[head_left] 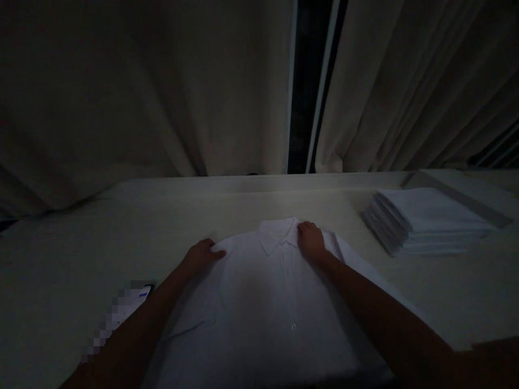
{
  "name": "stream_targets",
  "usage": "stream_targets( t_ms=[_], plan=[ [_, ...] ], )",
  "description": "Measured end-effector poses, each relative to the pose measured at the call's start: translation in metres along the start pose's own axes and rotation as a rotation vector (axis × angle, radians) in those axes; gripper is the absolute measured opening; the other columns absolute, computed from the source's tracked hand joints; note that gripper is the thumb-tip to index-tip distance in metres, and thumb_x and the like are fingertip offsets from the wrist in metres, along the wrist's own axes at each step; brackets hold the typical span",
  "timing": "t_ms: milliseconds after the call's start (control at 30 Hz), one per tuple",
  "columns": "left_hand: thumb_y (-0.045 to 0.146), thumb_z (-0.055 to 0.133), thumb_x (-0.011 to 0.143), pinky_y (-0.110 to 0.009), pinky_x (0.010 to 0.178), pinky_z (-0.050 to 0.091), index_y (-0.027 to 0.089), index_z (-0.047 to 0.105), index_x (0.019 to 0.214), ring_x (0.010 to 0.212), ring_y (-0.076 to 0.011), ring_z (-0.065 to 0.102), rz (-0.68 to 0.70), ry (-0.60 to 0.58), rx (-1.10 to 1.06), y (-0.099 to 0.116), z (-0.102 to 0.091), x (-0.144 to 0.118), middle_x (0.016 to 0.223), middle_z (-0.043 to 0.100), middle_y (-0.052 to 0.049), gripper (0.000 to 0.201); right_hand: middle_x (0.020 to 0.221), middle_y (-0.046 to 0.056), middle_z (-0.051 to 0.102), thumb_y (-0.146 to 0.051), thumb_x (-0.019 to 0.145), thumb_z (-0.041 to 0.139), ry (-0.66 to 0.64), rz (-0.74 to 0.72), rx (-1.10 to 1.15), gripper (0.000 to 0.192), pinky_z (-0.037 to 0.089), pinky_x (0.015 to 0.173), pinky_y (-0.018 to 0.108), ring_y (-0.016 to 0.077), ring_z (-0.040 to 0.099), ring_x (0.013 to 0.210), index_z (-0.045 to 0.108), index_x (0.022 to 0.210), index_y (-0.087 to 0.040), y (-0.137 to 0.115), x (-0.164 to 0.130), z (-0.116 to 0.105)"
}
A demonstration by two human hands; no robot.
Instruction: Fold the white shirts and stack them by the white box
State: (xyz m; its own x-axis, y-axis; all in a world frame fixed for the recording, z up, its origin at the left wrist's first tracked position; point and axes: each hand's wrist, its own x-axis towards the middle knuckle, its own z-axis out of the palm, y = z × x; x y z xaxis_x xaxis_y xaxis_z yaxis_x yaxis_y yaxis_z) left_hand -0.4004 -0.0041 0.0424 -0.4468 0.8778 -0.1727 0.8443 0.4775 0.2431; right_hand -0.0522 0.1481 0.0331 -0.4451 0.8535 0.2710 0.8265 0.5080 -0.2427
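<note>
A white collared shirt [259, 292] lies spread front side up, its collar pointing away from me and its lower part running out of view at the bottom. My left hand [203, 256] grips the shirt at the left shoulder edge, thumb on top of the cloth. Beside the collar, my right hand [312, 241] has its fingers closed on the cloth of the right shoulder. My right forearm crosses over part of the shirt's right side and hides it.
On the pale work surface [194, 210], a stack of folded white cloth [433, 216] stands at the right, near a flat pale panel [466, 186]. A phone [125, 310], its screen blurred out, lies beside my left forearm. Beige curtains [235, 86] hang behind.
</note>
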Motion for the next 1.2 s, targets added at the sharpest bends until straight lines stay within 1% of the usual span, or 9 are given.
stream_targets(
  t_ms=[100,200,300,400,600,833,967,1100,1200],
  plan=[
    [0.049,0.055,0.075,-0.032,0.077,0.047,0.018,0.072,0.088,0.093,-0.0269,0.068,0.003,0.035,-0.002,-0.008,-0.007,-0.007,0.100,0.072,-0.014,0.038,0.135,0.016,0.056,-0.022,0.094,0.044,-0.021,-0.080,0.009,0.039,0.040,0.102,0.039,0.0241,0.052,0.123,0.056,0.130,-0.012,-0.009,-0.019,-0.018],
    [0.046,0.052,0.078,-0.031,0.077,0.046,0.018,0.073,0.082,0.093,-0.0260,0.068,0.017,0.062,-0.011,-0.012,-0.015,-0.010,0.097,0.073,-0.013,0.035,0.152,0.016,0.038,-0.031,0.098,0.040,-0.061,-0.149,0.023,0.052,0.033,0.111,0.045,0.0266,0.037,0.139,0.041,0.145,-0.011,-0.005,-0.065,-0.029],
    [0.044,0.050,0.081,-0.031,0.079,0.046,0.019,0.072,0.082,0.093,-0.0253,0.067,0.024,0.064,-0.024,-0.016,-0.022,-0.013,0.096,0.073,-0.012,0.034,0.154,0.016,0.036,-0.039,0.098,0.040,-0.180,-0.094,0.029,0.055,0.034,0.112,0.049,0.0289,0.034,0.142,0.041,0.147,-0.014,0.022,-0.115,-0.034],
    [0.046,0.045,0.084,-0.033,0.080,0.046,0.018,0.071,0.087,0.095,-0.0266,0.066,0.011,0.070,-0.038,-0.016,-0.024,-0.020,0.099,0.072,-0.014,0.038,0.157,0.011,0.031,-0.043,0.100,0.035,-0.197,-0.004,0.023,0.055,0.033,0.113,0.046,0.0272,0.030,0.144,0.039,0.149,-0.020,0.057,-0.140,-0.042],
    [0.058,0.038,0.087,-0.036,0.083,0.047,0.017,0.068,0.099,0.099,-0.0277,0.065,0.001,0.077,-0.109,-0.012,-0.021,-0.033,0.107,0.071,-0.016,0.052,0.160,0.004,0.024,-0.054,0.100,0.027,-0.220,0.034,0.005,0.059,0.029,0.115,0.047,0.0291,0.024,0.146,0.034,0.152,-0.026,0.084,-0.137,-0.048],
    [0.063,0.068,0.061,-0.031,0.068,0.050,0.016,0.069,0.091,0.075,-0.0236,0.068,-0.030,-0.064,-0.246,-0.063,-0.034,-0.082,0.089,0.073,-0.010,0.056,0.161,0.005,0.021,-0.062,0.098,0.020,-0.296,-0.040,0.002,0.069,0.023,0.117,0.050,0.0327,0.019,0.147,0.028,0.154,-0.022,0.107,-0.116,-0.036],
    [0.053,0.062,0.071,-0.030,0.071,0.047,0.016,0.070,0.090,0.080,-0.0228,0.066,-0.028,0.104,-0.145,-0.074,-0.047,-0.104,0.086,0.072,-0.009,0.043,0.161,0.007,0.022,-0.058,0.099,0.023,-0.295,-0.115,-0.043,0.065,0.027,0.114,0.051,0.0323,0.019,0.147,0.032,0.152,-0.022,0.108,-0.111,-0.036],
    [0.048,0.051,0.081,-0.033,0.079,0.045,0.016,0.067,0.105,0.093,-0.0260,0.064,-0.085,0.278,-0.059,-0.063,-0.070,-0.100,0.099,0.070,-0.013,0.044,0.159,0.008,0.026,-0.045,0.101,0.026,-0.183,-0.190,-0.131,0.054,0.031,0.111,0.052,0.0296,0.029,0.143,0.036,0.150,-0.024,0.113,-0.131,-0.046],
    [0.049,0.048,0.086,-0.036,0.082,0.044,0.016,0.063,0.116,0.099,-0.0278,0.062,-0.133,0.365,-0.033,-0.052,-0.088,-0.091,0.108,0.068,-0.015,0.047,0.156,0.011,0.034,-0.030,0.099,0.034,-0.133,-0.279,-0.212,0.049,0.021,0.116,0.053,0.0287,0.026,0.145,0.044,0.145,-0.019,0.134,-0.144,-0.063]
  ],
)
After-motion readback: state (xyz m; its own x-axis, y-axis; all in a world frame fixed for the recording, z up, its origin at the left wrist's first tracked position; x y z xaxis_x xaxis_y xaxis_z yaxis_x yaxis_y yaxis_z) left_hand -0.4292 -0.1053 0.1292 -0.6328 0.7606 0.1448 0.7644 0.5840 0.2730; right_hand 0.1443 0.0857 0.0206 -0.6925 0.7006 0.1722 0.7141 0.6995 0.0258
